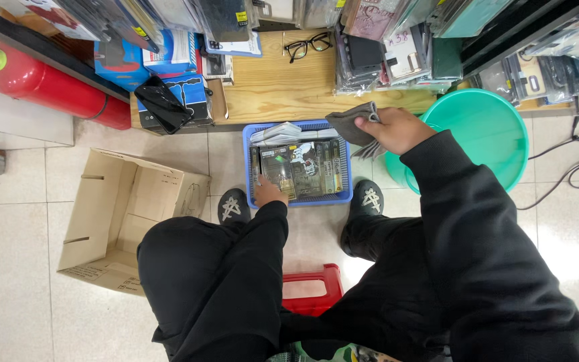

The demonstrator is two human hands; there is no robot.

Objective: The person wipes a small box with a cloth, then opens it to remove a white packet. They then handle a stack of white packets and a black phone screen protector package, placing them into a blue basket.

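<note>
Grey cloth (351, 122) gripped in right hand (397, 129); left hand (269, 194) inside blue basket (246, 161).

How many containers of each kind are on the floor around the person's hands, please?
Blue plastic basket: 1
Green plastic bucket: 1
Open cardboard box: 1
Total: 3

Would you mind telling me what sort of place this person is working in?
Probably a small phone-accessory shop or its stockroom: packaged cases stand stacked on a low wooden shelf, and more packets fill a blue basket on the tiled floor, beside an open cardboard box.
</note>
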